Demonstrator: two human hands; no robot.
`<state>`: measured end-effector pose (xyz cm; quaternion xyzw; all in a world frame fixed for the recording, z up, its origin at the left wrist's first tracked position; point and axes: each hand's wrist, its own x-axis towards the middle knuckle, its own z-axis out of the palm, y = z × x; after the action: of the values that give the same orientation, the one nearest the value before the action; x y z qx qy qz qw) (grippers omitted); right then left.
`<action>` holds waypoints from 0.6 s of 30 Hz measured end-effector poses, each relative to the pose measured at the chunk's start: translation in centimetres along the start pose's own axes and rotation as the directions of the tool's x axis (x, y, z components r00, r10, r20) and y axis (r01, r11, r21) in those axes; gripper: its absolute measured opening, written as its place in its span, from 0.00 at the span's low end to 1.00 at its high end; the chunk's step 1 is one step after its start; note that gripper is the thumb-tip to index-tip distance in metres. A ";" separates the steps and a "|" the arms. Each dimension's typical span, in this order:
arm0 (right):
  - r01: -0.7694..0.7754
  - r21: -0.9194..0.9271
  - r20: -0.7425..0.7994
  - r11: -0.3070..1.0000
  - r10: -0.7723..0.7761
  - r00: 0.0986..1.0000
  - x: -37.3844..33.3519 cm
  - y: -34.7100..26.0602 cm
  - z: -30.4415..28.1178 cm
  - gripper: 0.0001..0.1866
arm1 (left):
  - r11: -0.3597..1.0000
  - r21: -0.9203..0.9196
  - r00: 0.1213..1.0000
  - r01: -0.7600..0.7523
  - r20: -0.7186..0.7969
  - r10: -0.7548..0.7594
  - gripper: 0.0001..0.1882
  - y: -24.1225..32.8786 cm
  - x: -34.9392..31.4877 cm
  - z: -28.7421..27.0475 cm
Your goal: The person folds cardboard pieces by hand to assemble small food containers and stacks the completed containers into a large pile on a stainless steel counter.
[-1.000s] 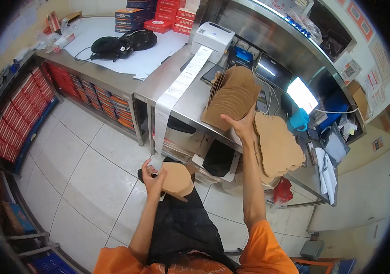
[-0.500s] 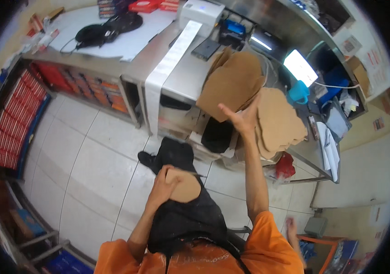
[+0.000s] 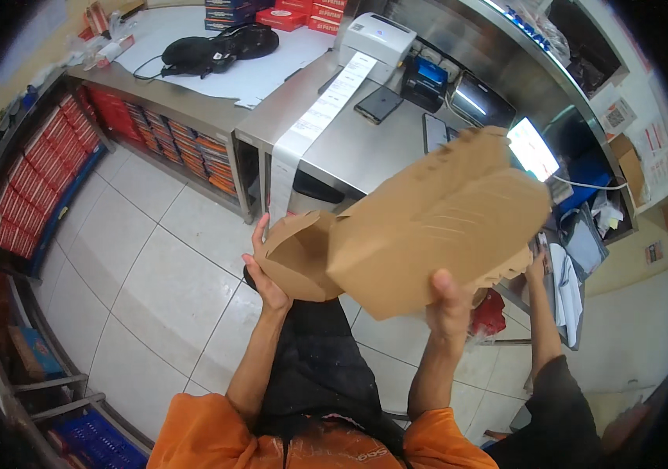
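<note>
In my right hand [image 3: 449, 313] is a thick fanned stack of brown cardboard blanks [image 3: 443, 219], held tilted above my lap with the thumb on top and the other fingers hidden beneath. My left hand [image 3: 271, 281] grips a smaller brown cardboard piece [image 3: 295, 258], bent into a hollow, scoop-like shape. That piece meets the left end of the stack; whether it overlaps or only touches, I cannot tell. More cardboard edges [image 3: 506, 270] show under the stack on the right.
A label printer [image 3: 377, 43] trails a long paper strip [image 3: 322, 117] over the steel counter's edge. Beside it lie a phone [image 3: 378, 104] and a lit screen [image 3: 533, 148]. Another person's arm [image 3: 545, 320] reaches in from the right. Red boxes [image 3: 25, 187] fill shelves at left.
My right hand has lifted the cardboard stack off the counter toward me. My left hand has risen from my lap with its cardboard piece, now bent open. Another person's arm has come in at right.
</note>
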<state>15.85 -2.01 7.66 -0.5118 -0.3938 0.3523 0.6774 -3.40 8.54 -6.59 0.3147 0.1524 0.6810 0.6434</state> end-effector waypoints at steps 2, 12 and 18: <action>0.017 -0.100 0.017 0.995 -0.016 1.000 0.2 0.6 0.8 0.39 | 0.999 0.044 0.999 -0.030 0.024 0.029 0.44 -0.5 0.0 0.6; 0.157 -0.258 0.032 0.953 -0.154 0.988 -1.2 5.7 3.3 0.30 | 0.969 0.197 0.989 -0.149 0.008 0.150 0.39 0.0 -0.6 3.0; 0.106 -0.125 0.070 0.987 -0.097 0.993 -0.7 7.0 0.4 0.28 | 0.873 0.420 0.963 -0.250 0.203 0.178 0.34 1.6 0.0 2.3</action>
<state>14.68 -0.83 0.81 -0.5221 -0.4625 0.3072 0.6474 -3.19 7.85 -3.89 0.5203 0.2154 0.6684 0.4858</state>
